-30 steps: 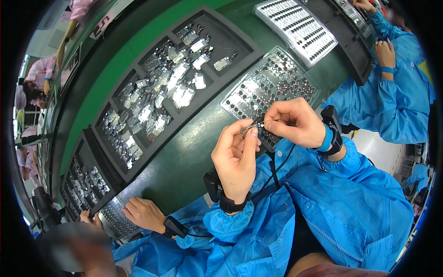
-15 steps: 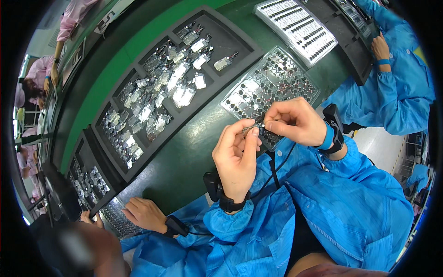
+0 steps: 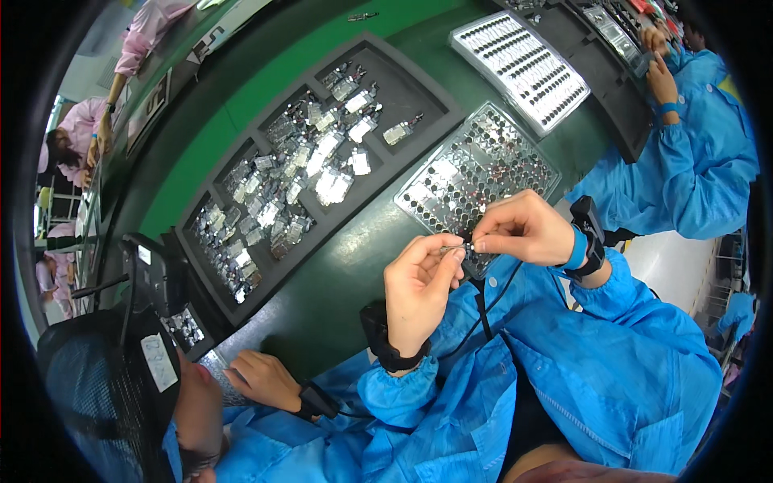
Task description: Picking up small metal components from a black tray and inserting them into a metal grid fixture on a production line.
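Note:
My left hand point(image 3: 420, 282) is closed, with thumb and forefinger pinching a small metallic part point(image 3: 448, 250) that is mostly hidden by the fingers. My right hand point(image 3: 527, 232) meets it at the fingertips, its thumb and forefinger pinched together; what it grips is too small to make out. Both hands are over the near edge of a clear plastic tray point(image 3: 403, 198) filled with small round black pieces. Beyond it to the left lies a black compartmented tray point(image 3: 425, 84) holding many small silvery metal parts point(image 3: 326, 149) with dark ends.
A white tray point(image 3: 523, 68) with rows of black pieces stands at the far right, next to another black tray point(image 3: 616, 105). Co-workers in blue sit on either side; one's hand point(image 3: 270, 380) rests at the left. A single part point(image 3: 363, 16) lies on the green table point(image 3: 322, 310).
The view has shifted, so the trays and my hands appear lower. My fingertips stay pinched together around the small part. The co-worker at the left now leans further into view.

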`<state>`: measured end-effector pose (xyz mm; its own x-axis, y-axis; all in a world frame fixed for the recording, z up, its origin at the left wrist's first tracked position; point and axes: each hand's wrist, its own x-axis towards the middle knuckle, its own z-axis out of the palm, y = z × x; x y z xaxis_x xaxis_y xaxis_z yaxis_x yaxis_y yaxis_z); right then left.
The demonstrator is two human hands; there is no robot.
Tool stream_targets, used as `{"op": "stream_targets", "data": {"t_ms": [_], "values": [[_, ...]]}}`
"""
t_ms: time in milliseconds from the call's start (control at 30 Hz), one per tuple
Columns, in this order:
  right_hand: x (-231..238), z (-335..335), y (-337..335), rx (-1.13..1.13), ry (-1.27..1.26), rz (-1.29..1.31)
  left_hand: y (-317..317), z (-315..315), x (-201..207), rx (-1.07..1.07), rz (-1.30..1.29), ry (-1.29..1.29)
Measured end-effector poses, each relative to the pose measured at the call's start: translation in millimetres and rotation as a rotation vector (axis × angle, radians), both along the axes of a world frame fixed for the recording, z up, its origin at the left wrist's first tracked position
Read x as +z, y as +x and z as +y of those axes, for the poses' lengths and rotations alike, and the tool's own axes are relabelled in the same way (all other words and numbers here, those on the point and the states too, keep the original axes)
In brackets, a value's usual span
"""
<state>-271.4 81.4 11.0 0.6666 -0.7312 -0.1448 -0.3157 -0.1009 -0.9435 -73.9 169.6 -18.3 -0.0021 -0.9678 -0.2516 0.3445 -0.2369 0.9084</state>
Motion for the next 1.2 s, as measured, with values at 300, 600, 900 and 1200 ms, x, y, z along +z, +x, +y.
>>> {"op": "stream_targets", "data": {"t_ms": [300,600,900,1200], "values": [[-2,1,0,-0.024,0.038,-0.036,0,-2,1,-0.02,0.03,0.003],[-4,-3,-2,-0.007,0.035,0.0,-4,-4,3,0.027,0.034,-0.003],[-5,-3,-1,-0.039,0.109,-0.055,-3,-4,-4,0.037,0.024,-0.033],[-11,-4,-4,-0.054,0.124,-0.063,-4,-5,-8,0.035,0.004,-0.018]]}}
